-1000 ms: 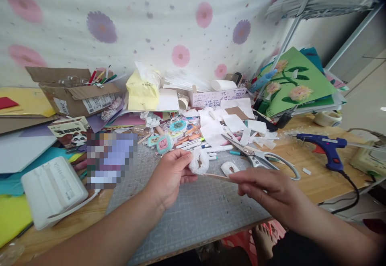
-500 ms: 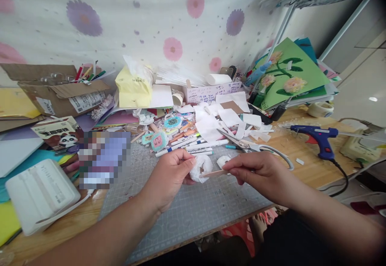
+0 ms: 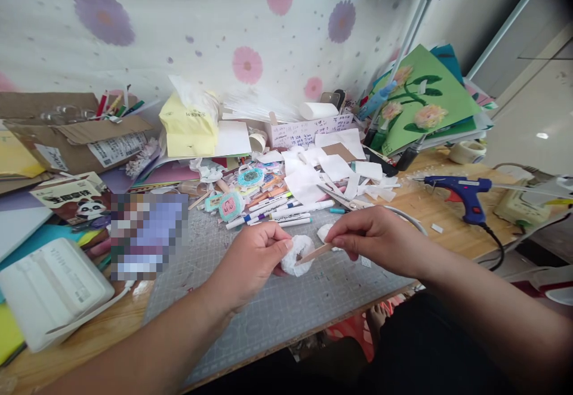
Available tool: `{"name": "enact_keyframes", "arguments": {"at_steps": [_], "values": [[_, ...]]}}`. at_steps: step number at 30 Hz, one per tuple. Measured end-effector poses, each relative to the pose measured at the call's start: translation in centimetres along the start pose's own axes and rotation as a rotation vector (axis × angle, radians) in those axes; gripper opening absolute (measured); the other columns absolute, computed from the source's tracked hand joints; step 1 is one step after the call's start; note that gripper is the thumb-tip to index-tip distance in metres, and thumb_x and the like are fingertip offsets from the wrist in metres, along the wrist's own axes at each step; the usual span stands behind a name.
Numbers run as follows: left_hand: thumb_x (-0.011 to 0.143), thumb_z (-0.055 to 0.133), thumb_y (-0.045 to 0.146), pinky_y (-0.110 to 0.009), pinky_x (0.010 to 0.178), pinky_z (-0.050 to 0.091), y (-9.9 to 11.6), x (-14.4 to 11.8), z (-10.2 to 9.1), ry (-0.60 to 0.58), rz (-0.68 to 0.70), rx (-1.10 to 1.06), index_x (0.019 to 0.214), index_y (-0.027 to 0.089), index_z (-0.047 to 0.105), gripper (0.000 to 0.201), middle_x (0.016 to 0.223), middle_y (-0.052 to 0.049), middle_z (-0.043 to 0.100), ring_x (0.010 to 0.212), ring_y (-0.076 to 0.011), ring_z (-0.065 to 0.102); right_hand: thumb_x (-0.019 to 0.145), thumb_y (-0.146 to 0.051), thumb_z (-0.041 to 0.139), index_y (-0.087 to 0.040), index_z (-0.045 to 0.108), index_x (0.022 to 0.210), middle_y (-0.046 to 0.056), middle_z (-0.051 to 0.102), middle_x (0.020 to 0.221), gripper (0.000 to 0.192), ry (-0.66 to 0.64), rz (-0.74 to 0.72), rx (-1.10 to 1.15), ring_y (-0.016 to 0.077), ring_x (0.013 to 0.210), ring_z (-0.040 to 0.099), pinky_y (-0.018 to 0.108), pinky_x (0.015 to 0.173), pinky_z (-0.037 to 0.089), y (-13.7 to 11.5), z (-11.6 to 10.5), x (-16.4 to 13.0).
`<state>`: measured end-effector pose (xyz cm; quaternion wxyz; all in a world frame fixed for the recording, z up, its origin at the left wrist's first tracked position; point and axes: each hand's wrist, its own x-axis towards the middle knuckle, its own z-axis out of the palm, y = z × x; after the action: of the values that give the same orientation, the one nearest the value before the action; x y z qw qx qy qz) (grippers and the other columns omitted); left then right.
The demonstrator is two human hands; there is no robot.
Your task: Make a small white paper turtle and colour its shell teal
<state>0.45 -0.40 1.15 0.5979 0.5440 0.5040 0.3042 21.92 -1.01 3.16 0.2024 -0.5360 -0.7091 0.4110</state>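
Note:
My left hand (image 3: 259,258) is closed on the edge of a small round white piece (image 3: 301,266), rough like crumpled paper or clay, with a brownish hollow in its middle. Between the thumb and fingers of my right hand (image 3: 367,237) is a flat wooden craft stick (image 3: 316,253), its far end against the hollow of the white piece. Behind my right fingers a second white lump (image 3: 324,233) shows in part. Both hands are over the grey cutting mat (image 3: 250,323).
Scissors (image 3: 353,203) lie just beyond my right hand, with paper scraps (image 3: 308,177) and several marker pens (image 3: 277,216) behind. A blue glue gun (image 3: 465,195) stands at the right, its cord trailing. At the left are a white box-shaped device (image 3: 56,290) with a cable and a cardboard box (image 3: 80,135).
The stick has tilted, its held end higher, and my right hand has moved slightly up and left. The whole view has shifted a little.

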Motion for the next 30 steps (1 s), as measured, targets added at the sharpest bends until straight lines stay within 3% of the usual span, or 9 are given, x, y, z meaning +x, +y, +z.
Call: {"name": "enact_keyframes", "arguments": {"at_steps": [8,13,17,21,26,30], "values": [[0.072,0.062,0.029,-0.025,0.052,0.047,-0.3,0.2,-0.1,0.014,-0.044,-0.09,0.066,0.016,0.055,0.016,0.06,-0.001,0.061,0.054,-0.0133,0.056,0.078,-0.029,0.061,-0.015,0.07,0.08,-0.004,0.051,0.047,0.017,0.062,0.0,0.302,0.0087,0.045,0.042,0.022,0.044,0.029,0.5,-0.5,-0.7],[0.07,0.063,0.028,-0.027,0.052,0.048,-0.6,0.2,0.0,0.027,-0.064,-0.123,0.066,0.016,0.057,0.014,0.062,-0.002,0.061,0.056,-0.0148,0.057,0.079,-0.027,0.06,-0.016,0.07,0.081,-0.002,0.056,0.055,0.015,-0.037,-0.06,0.235,0.01,0.051,0.049,0.022,0.049,0.037,0.5,-0.1,-0.8],[0.071,0.062,0.027,-0.024,0.049,0.046,-0.3,0.1,0.0,-0.002,-0.064,-0.085,0.066,0.015,0.057,0.014,0.059,-0.001,0.059,0.052,-0.0128,0.055,0.08,-0.023,0.057,-0.017,0.07,0.082,-0.003,0.055,0.055,0.015,-0.042,-0.056,0.164,0.01,0.051,0.05,0.022,0.05,0.037,0.2,0.6,-0.1],[0.071,0.062,0.026,-0.023,0.048,0.045,-0.1,0.2,0.1,-0.029,-0.078,-0.067,0.064,0.015,0.057,0.014,0.057,0.0,0.057,0.05,-0.0117,0.053,0.079,-0.023,0.06,-0.016,0.071,0.08,-0.003,0.055,0.055,0.013,-0.04,-0.053,0.244,0.0093,0.051,0.05,0.021,0.048,0.036,0.3,0.3,0.3],[0.07,0.064,0.027,-0.025,0.049,0.046,-0.3,0.1,0.0,-0.034,-0.121,-0.119,0.066,0.015,0.057,0.015,0.059,-0.001,0.06,0.05,-0.0119,0.055,0.075,-0.032,0.068,-0.017,0.072,0.079,-0.003,0.053,0.049,0.017,0.057,-0.119,0.462,0.0089,0.046,0.045,0.021,0.044,0.034,1.3,-1.4,-0.4],[0.071,0.063,0.028,-0.025,0.049,0.047,-0.3,0.1,-0.2,0.008,-0.118,-0.22,0.066,0.015,0.055,0.015,0.059,-0.002,0.062,0.051,-0.0125,0.056,0.075,-0.036,0.068,-0.016,0.071,0.078,-0.004,0.051,0.047,0.02,0.054,-0.053,0.439,0.0078,0.043,0.043,0.02,0.043,0.034,2.2,-1.8,-1.1]]}}
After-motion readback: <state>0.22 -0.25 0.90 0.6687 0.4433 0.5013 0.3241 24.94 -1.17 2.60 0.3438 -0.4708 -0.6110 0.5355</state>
